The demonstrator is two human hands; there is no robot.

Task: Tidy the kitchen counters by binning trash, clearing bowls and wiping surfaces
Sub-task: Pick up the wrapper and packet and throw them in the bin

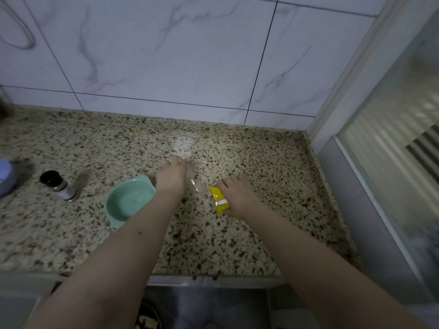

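Note:
On the speckled granite counter (213, 233) lies a clear plastic wrapper (190, 172), stretching from the middle back toward the front. My left hand (171, 176) rests over its left side, fingers reaching forward onto it. A yellow snack packet (219, 199) with a silver stripe sits to the right. My right hand (235, 195) holds that packet, fingers curled over its far end. A mint-green bowl (129, 201) stands just left of my left wrist; it looks empty.
A small spice jar with a black cap (57, 185) lies left of the bowl. A pale blue container (6, 176) sits at the left edge. Tiled wall behind, a glass door frame (356, 138) on the right. Crumbs dot the counter's back right.

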